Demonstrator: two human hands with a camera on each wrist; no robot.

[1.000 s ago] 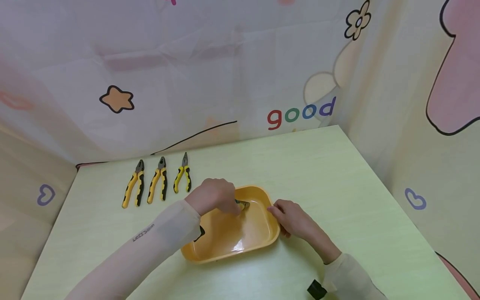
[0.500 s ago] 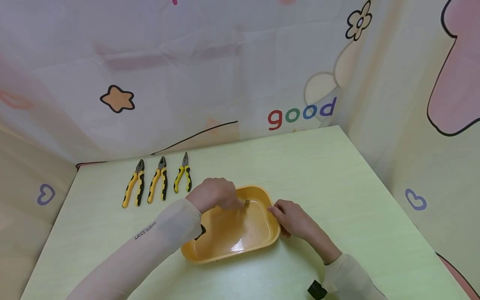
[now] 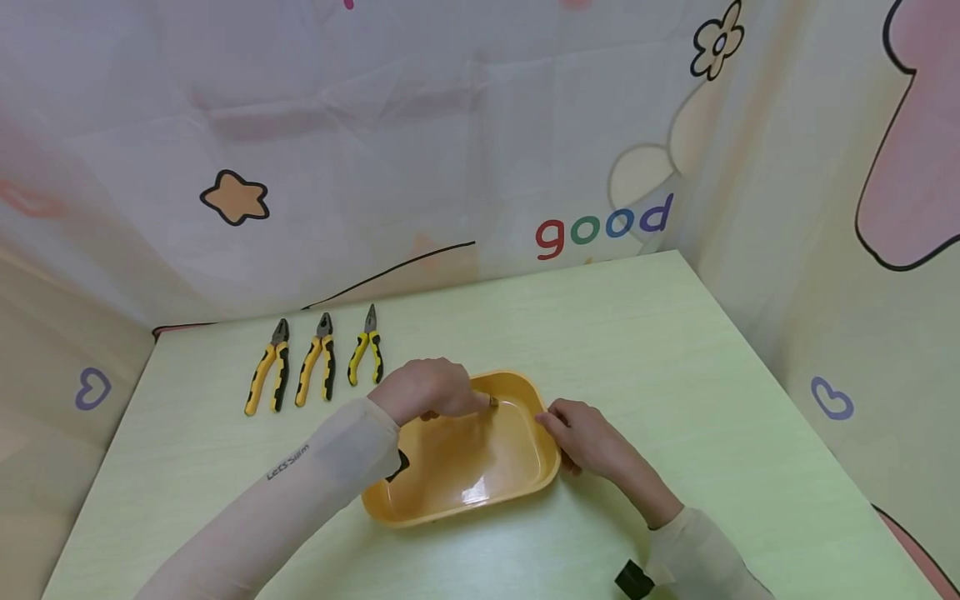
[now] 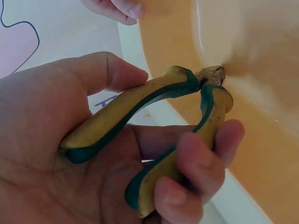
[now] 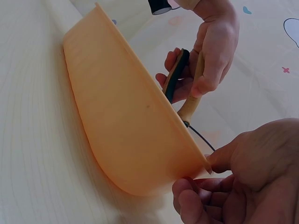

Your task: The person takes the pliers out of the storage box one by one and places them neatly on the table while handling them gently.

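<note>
In the left wrist view, my left hand holds a pair of pliers with yellow and green handles spread apart. The thumb lies along one handle and the fingers curl round the other. The short metal head points down into the orange-yellow tray; in the head view, the hand hides nearly all of the pliers. At the tray's right end, my right hand pinches the rim between thumb and fingers, as the right wrist view shows.
Left of the tray, three pliers with yellow and black handles lie in a row: one at the far left, one in the middle and a smaller long-nosed pair. A printed cloth hangs behind the pale green table.
My left hand has turned slightly over the tray, so less of the pliers shows past its fingers in the head view. The right hand and tray stay in place.
</note>
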